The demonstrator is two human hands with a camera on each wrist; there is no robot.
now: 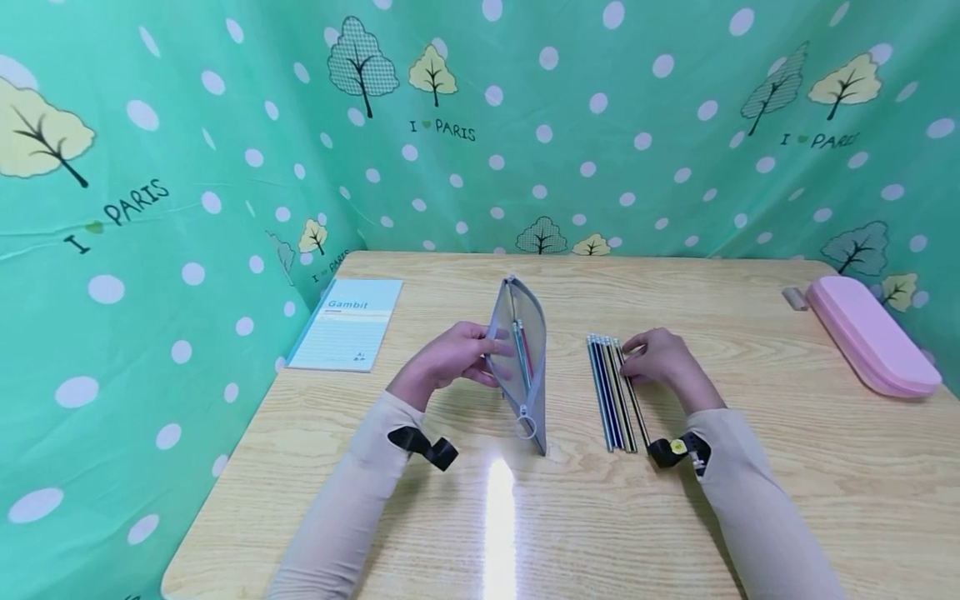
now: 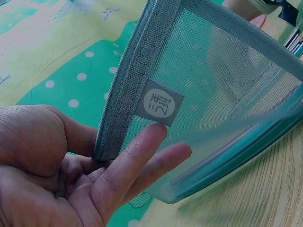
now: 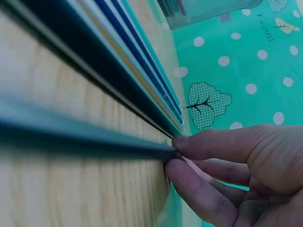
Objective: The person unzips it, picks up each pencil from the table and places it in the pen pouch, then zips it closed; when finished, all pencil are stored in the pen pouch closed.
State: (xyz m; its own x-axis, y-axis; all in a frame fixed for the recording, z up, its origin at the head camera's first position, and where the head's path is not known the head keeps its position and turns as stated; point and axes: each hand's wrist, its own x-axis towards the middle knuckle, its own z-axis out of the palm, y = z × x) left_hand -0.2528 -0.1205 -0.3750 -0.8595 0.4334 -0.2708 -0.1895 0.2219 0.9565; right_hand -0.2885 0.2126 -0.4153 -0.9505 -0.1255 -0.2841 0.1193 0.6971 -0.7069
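Note:
My left hand (image 1: 457,354) grips one side of a grey mesh zip pouch (image 1: 537,354), which stands on edge with its mouth gaping upward. A few pencils (image 1: 522,350) lean inside it. On the pouch's side, a small label (image 2: 159,103) shows in the left wrist view, just above two outstretched fingers (image 2: 137,165). To the right of the pouch, several pencils (image 1: 609,396) lie side by side on the table. Between thumb and fingertips, my right hand (image 1: 660,362) pinches the far end of the rightmost dark pencil (image 1: 638,412), slightly apart from the row.
A light-blue notebook (image 1: 348,325) lies at the back left of the wooden table (image 1: 600,517). Toward the right edge are a pink pencil case (image 1: 870,333) and a small grey eraser (image 1: 795,298). A green dotted curtain (image 1: 525,167) hangs behind and to the left.

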